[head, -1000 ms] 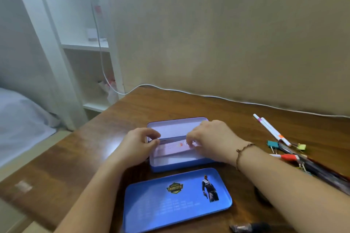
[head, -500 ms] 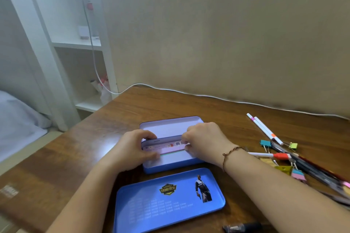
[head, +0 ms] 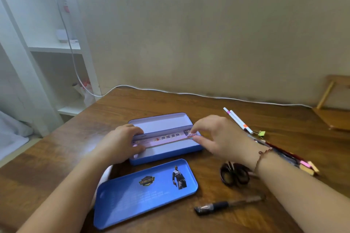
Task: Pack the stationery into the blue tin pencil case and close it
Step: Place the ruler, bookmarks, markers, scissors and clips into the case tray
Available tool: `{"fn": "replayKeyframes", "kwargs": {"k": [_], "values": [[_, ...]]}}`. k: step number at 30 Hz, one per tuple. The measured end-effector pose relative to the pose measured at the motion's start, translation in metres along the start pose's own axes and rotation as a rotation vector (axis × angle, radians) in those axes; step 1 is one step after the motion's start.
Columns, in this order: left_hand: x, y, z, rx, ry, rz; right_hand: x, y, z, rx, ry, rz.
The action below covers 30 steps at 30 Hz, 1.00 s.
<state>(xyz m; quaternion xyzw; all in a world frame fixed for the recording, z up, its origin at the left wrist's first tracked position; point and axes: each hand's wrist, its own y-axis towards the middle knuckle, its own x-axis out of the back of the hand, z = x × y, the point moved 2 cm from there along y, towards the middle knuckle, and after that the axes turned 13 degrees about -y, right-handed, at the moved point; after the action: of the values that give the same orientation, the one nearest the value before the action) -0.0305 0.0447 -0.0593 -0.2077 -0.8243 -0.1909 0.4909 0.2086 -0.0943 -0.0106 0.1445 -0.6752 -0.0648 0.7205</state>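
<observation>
The blue tin pencil case (head: 170, 154) lies open on the wooden desk, its pale inside showing. A long pink printed ruler (head: 166, 137) rests lengthwise inside it. My left hand (head: 121, 143) holds the ruler's left end at the case's left side. My right hand (head: 217, 136) pinches the ruler's right end between thumb and forefinger. The blue lid (head: 145, 193), with a printed figure and a badge, lies flat in front of the case.
Two white markers (head: 237, 120), a green binder clip (head: 261, 133), dark scissors (head: 234, 175), a black pen (head: 227, 204) and several pencils (head: 284, 154) lie to the right. A white cable (head: 208, 98) runs along the wall. White shelves (head: 55, 49) stand to the left.
My right hand has slid right along the ruler to its right end, so the printed strip is now uncovered. The camera view has shifted, and the scissors have come into sight.
</observation>
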Motion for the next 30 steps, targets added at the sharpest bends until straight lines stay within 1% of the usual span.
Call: {"fn": "replayKeyframes", "kwargs": {"k": [2,3,4,6,7,8,9,10,11,13,15,16,17,21,24,28,30], "values": [[0.005,-0.003,-0.006,0.033,0.047,-0.033,0.029,-0.032,-0.021,-0.1,0.053,-0.072],[0.009,-0.006,-0.011,0.046,0.075,-0.087,0.041,-0.051,-0.031,-0.149,0.073,-0.073],[0.011,-0.008,-0.02,0.042,0.096,-0.153,0.051,-0.07,-0.04,-0.189,0.083,-0.035],[0.013,-0.013,-0.051,-0.031,0.054,-0.241,0.061,-0.104,-0.048,-0.207,0.066,0.158],[0.012,-0.015,-0.072,-0.095,0.004,-0.247,0.061,-0.117,-0.046,-0.192,0.066,0.273],[0.008,-0.019,-0.095,-0.165,-0.043,-0.228,0.059,-0.127,-0.044,-0.18,0.081,0.371],[0.002,-0.022,-0.119,-0.228,-0.077,-0.189,0.056,-0.134,-0.042,-0.178,0.077,0.426],[-0.005,-0.026,-0.143,-0.284,-0.096,-0.146,0.052,-0.14,-0.043,-0.192,0.035,0.433],[-0.015,-0.028,-0.164,-0.333,-0.105,-0.108,0.05,-0.143,-0.048,-0.226,-0.032,0.397],[-0.038,-0.029,-0.197,-0.391,-0.115,-0.06,0.049,-0.148,-0.067,-0.347,-0.179,0.249],[-0.06,-0.027,-0.214,-0.39,-0.151,-0.035,0.045,-0.155,-0.088,-0.458,-0.237,0.083],[-0.07,-0.025,-0.218,-0.379,-0.178,-0.026,0.042,-0.158,-0.096,-0.48,-0.249,0.031],[-0.079,-0.025,-0.22,-0.369,-0.203,-0.023,0.038,-0.16,-0.101,-0.485,-0.257,0.026],[-0.099,-0.026,-0.222,-0.364,-0.22,-0.025,0.022,-0.165,-0.108,-0.459,-0.227,0.106],[-0.103,-0.023,-0.223,-0.338,-0.251,-0.035,0.017,-0.167,-0.116,-0.48,-0.195,0.102],[-0.109,-0.019,-0.227,-0.323,-0.195,-0.04,0.012,-0.165,-0.113,-0.484,-0.087,0.082],[-0.11,-0.017,-0.229,-0.325,-0.171,-0.029,0.011,-0.164,-0.112,-0.49,-0.082,0.069]]}}
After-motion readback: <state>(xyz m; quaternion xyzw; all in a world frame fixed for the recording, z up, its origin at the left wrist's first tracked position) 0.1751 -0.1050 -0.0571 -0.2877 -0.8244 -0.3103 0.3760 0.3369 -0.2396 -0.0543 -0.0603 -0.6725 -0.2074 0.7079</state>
